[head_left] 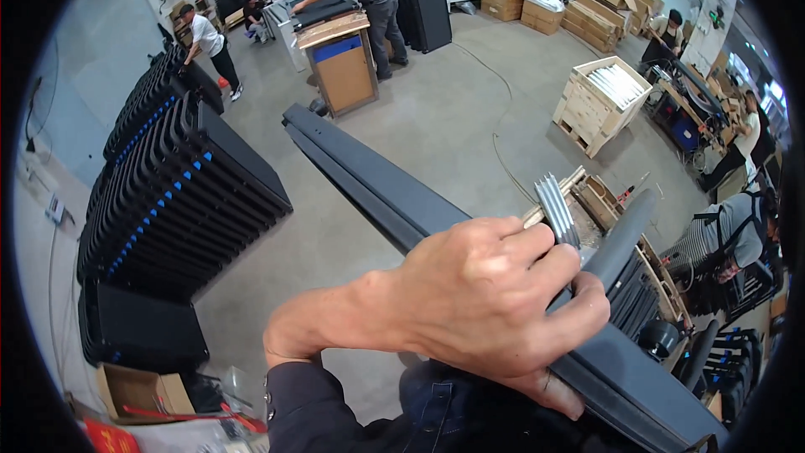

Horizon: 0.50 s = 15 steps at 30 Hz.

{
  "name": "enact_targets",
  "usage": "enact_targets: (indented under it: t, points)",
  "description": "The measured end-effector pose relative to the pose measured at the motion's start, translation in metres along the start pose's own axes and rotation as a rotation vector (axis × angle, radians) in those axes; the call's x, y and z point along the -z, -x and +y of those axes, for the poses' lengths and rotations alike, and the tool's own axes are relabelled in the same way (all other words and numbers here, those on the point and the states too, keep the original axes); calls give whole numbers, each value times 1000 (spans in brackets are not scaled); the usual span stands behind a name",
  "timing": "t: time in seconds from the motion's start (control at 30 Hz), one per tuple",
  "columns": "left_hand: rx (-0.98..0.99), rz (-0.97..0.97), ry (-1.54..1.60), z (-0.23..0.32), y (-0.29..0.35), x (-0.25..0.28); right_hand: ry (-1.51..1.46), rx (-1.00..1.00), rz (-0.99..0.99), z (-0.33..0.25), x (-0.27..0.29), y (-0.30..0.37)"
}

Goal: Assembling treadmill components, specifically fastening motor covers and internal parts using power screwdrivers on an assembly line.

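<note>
My left hand reaches across from the lower left, its dark sleeve ending at the wrist. Its fingers are curled closed over a long dark grey frame, and its thumb lies lower down along the frame. The frame slants from the upper left to the lower right, close in front of my body. A thick curved grey tube rises just beyond my fingertips. What lies under the palm is hidden. My right hand does not show.
Stacked black panels with blue tabs stand at the left, above an open cardboard box. A wooden crate holds pale tubes. Silver tubes lie beyond my hand. A cable crosses the floor. Several people work around, one at a workbench.
</note>
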<state>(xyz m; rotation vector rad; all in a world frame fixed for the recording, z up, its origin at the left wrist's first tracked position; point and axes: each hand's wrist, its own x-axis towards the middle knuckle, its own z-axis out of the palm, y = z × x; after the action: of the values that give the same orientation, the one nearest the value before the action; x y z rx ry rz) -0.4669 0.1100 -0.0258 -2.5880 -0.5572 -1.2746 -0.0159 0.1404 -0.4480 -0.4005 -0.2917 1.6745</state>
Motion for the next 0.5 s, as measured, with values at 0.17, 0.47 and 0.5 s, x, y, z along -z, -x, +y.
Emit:
enact_targets:
  t: [0.17,0.47,0.5]
  points:
    - [-121,-26,-20,-126,30,54,3,-130,-60,122,-48,-79]
    - [202,107,451,-246,50,-17,12,-412,-201,303,-101,-325]
    - [368,37,524,-278,43,-6,18,-435,-216,306,-108,-356]
